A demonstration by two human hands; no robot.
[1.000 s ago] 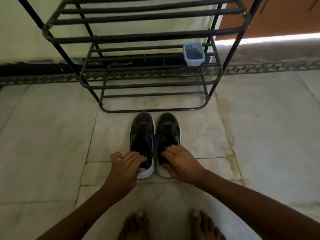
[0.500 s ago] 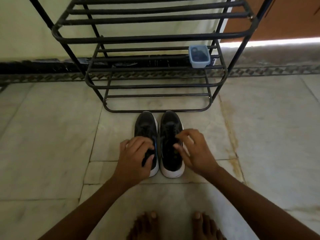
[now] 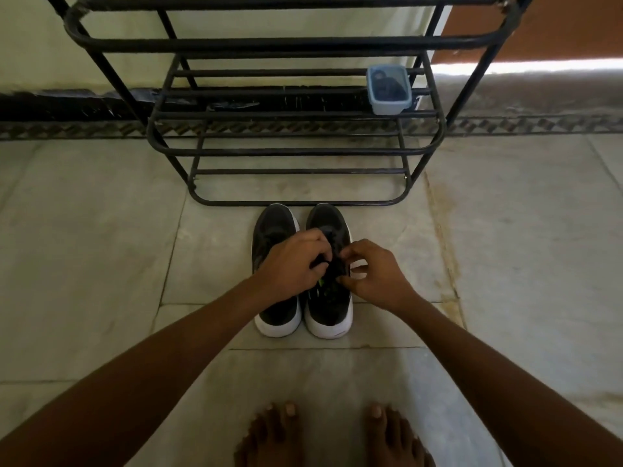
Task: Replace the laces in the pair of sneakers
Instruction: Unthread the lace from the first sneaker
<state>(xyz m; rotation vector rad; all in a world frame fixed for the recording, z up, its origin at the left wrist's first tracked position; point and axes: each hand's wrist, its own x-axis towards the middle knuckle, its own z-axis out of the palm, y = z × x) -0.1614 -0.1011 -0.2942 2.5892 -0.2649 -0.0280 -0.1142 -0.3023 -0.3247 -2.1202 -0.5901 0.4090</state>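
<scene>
Two black sneakers with white soles stand side by side on the floor, toes toward the rack: the left sneaker (image 3: 274, 227) and the right sneaker (image 3: 328, 308). Both hands are over the right sneaker's lacing. My left hand (image 3: 293, 264) reaches across the left sneaker and pinches the black lace (image 3: 320, 262) near the tongue. My right hand (image 3: 374, 274) has its fingers curled at the lace on the shoe's right side. The laces are dark and mostly hidden by my fingers.
A black metal shoe rack (image 3: 290, 151) stands just beyond the sneakers' toes. A small lidded plastic box (image 3: 388, 91) with dark contents sits on a rack shelf at the right. My bare feet (image 3: 332, 436) are on the tiled floor (image 3: 101, 264) below.
Both hands moved forward from the sneakers' heels onto the right sneaker's lacing; the left hand crossed over from the left shoe. The view shifted closer.
</scene>
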